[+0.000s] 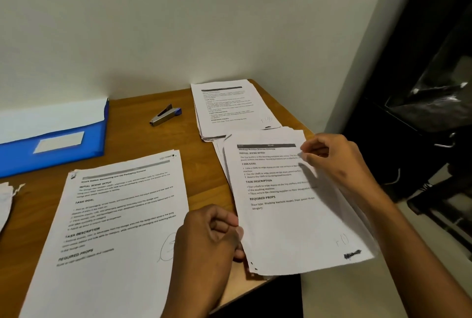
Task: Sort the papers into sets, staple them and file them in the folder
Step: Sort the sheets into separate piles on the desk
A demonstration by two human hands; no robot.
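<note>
I see the brown wooden table (158, 139) standing against a pale wall (178, 24). The largest paper is the white printed set (120, 215) lying flat at about 7 o'clock. At 4 o'clock the white printed stack in hand (288, 215) is lifted a little over the table corner. My left hand (214, 238) pinches its left edge with curled fingers and thumb. My right hand (337, 162) grips its upper right edge, with the fingers bent round the sheets. The blue plastic folder (63, 149), with a pale label, lies at 9 o'clock with white sheets on it. A smaller white printed pile (229, 108) rests at 1 o'clock, touching the wall. The small grey and blue stapler (166, 115) lies at 12 o'clock, between folder and pile.
</note>
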